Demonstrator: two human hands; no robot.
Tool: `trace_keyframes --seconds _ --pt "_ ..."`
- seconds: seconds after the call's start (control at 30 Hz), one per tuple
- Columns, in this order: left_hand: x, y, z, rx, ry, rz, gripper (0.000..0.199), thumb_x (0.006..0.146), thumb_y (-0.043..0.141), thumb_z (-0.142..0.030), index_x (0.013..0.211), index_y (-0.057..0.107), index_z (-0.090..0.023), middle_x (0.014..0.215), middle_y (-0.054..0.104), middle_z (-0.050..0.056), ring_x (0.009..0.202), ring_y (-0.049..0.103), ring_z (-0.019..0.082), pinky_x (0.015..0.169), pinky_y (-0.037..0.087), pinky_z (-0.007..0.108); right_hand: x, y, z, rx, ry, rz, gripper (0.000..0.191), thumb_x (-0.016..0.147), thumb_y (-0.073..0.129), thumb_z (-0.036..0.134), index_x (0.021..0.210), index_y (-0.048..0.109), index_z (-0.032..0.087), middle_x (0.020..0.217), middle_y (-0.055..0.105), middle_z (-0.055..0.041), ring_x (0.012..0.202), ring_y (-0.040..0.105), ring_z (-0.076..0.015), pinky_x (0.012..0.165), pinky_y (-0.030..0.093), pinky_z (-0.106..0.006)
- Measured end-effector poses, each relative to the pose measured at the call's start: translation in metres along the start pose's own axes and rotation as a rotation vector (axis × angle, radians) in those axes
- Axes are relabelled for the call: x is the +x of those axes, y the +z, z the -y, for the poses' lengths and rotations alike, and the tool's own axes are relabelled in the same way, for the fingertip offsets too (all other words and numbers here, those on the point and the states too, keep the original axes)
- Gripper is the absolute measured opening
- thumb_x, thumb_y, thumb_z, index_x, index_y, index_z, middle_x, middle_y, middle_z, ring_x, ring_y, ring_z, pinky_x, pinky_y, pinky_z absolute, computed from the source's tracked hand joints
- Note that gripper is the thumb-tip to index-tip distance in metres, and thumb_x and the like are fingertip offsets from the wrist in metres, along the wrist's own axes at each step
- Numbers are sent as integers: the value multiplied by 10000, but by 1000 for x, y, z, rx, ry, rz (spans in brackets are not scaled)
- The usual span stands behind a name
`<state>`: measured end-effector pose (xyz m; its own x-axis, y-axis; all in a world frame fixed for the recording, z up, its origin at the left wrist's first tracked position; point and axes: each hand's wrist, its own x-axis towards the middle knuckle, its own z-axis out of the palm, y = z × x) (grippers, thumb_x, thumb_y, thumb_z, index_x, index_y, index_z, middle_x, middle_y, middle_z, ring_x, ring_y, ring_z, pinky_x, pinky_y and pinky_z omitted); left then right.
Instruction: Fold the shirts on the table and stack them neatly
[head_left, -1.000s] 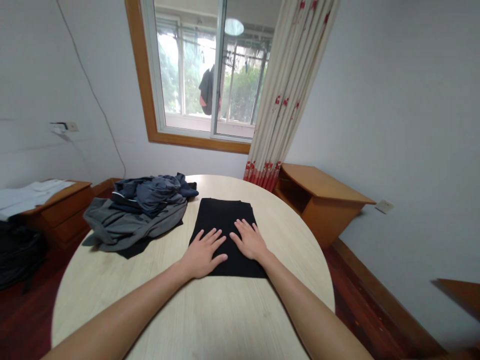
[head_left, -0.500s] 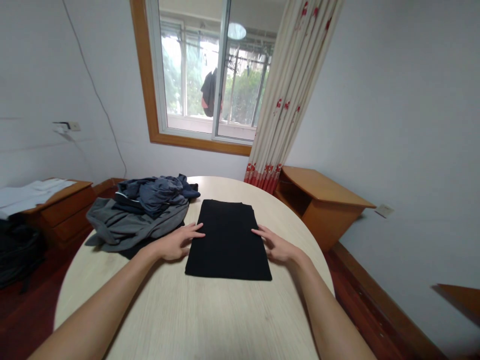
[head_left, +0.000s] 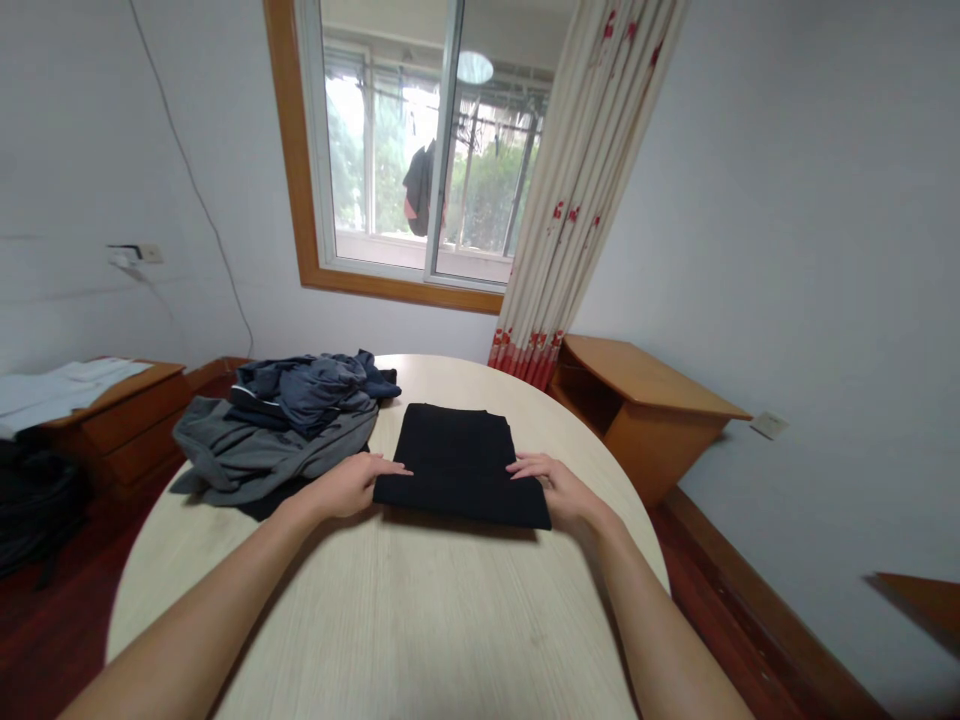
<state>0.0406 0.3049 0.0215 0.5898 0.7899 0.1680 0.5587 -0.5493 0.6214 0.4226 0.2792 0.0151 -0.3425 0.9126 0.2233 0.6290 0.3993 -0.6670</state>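
Observation:
A folded black cloth point(head_left: 454, 455) lies on the round pale table point(head_left: 420, 620), its near part lifted off the surface with a shadow under it. My left hand point(head_left: 356, 484) grips its left side, fingers on top and the thumb hidden beneath. On the right side my right hand point(head_left: 555, 484) holds the cloth in the same way, fingertips over the top. To the left of my left hand sits a heap of crumpled clothes, with a grey garment point(head_left: 262, 452) below and a dark blue one point(head_left: 322, 385) above.
A wooden desk point(head_left: 652, 375) stands beyond the table at the right, beside a long patterned curtain point(head_left: 577, 190). At the left are a wooden cabinet point(head_left: 142, 425) with white papers point(head_left: 67, 385) and a black bag point(head_left: 37, 500) on the floor.
The near part of the black cloth has risen off the table and tilted up, its front edge now farther from me. My hands have closed on its two sides.

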Motion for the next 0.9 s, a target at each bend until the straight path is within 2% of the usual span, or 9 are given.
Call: trace_keyframes --seconds 0.1,0.2,0.3,0.4,0.5,0.6,0.7,0.8,0.9 --pt "0 1 -4 -226 60 16 292 782 609 -439 871 769 -212 871 747 48 916 664 273 865 504 374 -3 -3 5 91 41 57 291 742 681 446 847 775 191 958 731 -96 1016 644 -304 934 475 -423" --pt "8 8 -1 -444 -13 -128 395 771 645 -546 778 702 -156 770 693 59 776 635 235 734 502 336 3 1 3 183 86 -68 384 772 641 543 786 711 165 795 692 -63 809 629 -249 773 488 -364" --pt "16 17 9 -656 -188 -272 563 787 606 -681 914 656 -134 779 650 58 636 591 169 599 470 283 11 9 -5 224 175 -207 517 829 538 660 802 662 159 770 658 -59 751 595 -214 694 459 -321" --pt "15 20 16 -756 -309 -201 742 780 653 -673 1276 519 -137 742 603 10 517 537 117 515 424 245 11 13 -12 278 225 -154 548 816 574 668 988 657 155 821 661 -63 774 597 -204 688 448 -306" --pt "8 20 16 -751 -278 -35 988 716 804 -494 1487 288 -152 675 555 -53 535 532 118 530 417 235 6 11 -12 396 245 -39 683 775 679 585 1288 530 161 725 597 0 667 545 -162 613 397 -277" --pt "5 21 11 -710 -202 40 992 677 839 -364 1497 316 -169 738 600 -20 643 579 148 583 437 248 2 10 -8 474 223 54 813 717 758 491 1391 430 176 683 510 54 603 467 -122 565 323 -254" --pt "7 23 7 -640 -179 -40 868 714 792 -373 1457 405 -148 671 555 -40 599 531 134 564 400 238 2 9 -5 542 215 46 797 701 774 440 1377 440 182 645 436 85 567 409 -98 547 277 -245" --pt "11 23 8 -539 -194 -121 792 739 736 -449 1405 473 -109 541 359 -110 468 338 85 486 256 218 3 8 -6 550 246 10 746 691 774 424 1328 481 168 587 325 119 509 327 -77 518 228 -239" --pt "13 21 11 -442 -235 -113 797 720 709 -508 1361 519 -74 506 287 -125 455 256 81 485 185 228 4 7 -6 481 297 12 712 666 783 393 1278 519 144 556 310 129 493 304 -72 511 224 -240"
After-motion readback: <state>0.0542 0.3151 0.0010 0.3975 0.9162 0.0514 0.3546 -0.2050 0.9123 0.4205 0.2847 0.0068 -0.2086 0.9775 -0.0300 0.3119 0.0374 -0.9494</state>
